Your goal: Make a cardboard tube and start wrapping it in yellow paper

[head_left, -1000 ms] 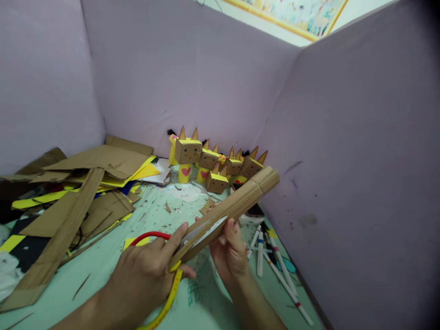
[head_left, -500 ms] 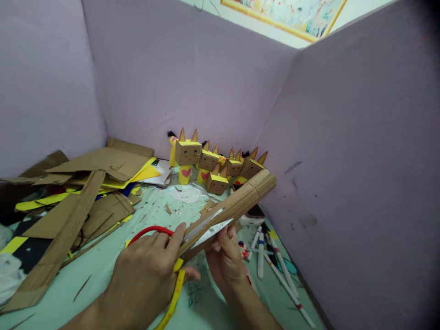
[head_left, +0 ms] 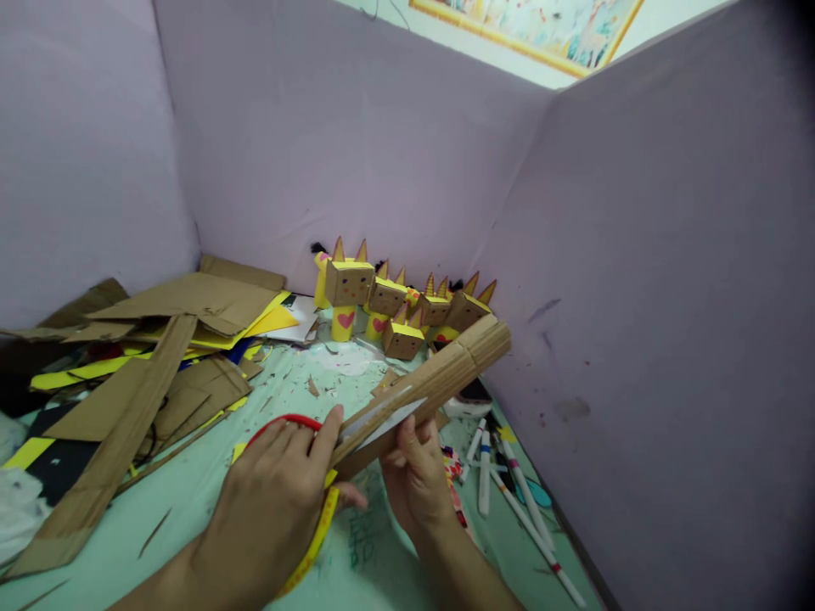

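Note:
My left hand (head_left: 273,501) is closed around a pair of scissors (head_left: 323,530) with a red handle loop above and a yellow one below. Pale blades reach forward along the edge of a folded strip of brown cardboard (head_left: 446,369), partly hidden by it. The strip slants up to the right, with a rounded far end. From beneath, my right hand (head_left: 417,479) pinches the cardboard between thumb and fingers, beside the blades.
Cardboard and paper scraps (head_left: 184,305) pile up at left. Several horned box-headed figures (head_left: 349,284) stand by the back wall. White markers (head_left: 485,475) lie at right, beside the purple side wall (head_left: 668,297). Small scraps (head_left: 311,387) dot the green table.
The scissors' yellow loop has moved up toward my left hand, and less of the lower blade shows. My right thumb has shifted slightly left along the cardboard.

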A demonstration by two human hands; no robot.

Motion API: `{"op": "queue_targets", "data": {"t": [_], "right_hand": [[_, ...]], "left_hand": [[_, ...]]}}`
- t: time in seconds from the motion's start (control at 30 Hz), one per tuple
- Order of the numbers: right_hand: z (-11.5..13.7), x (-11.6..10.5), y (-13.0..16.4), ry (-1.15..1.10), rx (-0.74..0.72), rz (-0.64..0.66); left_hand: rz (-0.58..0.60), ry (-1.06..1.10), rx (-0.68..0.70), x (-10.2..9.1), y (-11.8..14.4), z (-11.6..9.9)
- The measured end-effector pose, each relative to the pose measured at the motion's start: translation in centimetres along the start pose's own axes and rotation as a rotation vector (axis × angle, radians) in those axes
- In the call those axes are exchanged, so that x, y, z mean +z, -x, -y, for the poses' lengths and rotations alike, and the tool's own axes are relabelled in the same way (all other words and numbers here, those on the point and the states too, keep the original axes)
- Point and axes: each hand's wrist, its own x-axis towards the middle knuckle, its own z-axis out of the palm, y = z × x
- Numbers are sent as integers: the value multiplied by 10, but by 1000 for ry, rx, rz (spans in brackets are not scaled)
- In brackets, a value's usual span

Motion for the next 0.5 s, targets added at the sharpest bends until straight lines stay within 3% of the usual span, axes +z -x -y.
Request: {"op": "queue_targets", "data": {"t": [0.2,0.5], "right_hand": [[-5,1,4,-42,8,39],[-12,-8,2,87,-45,-14]], "left_hand": [[276,119,-70,-12,-15,-1],[241,0,-84,-10,-10,-4]]}}
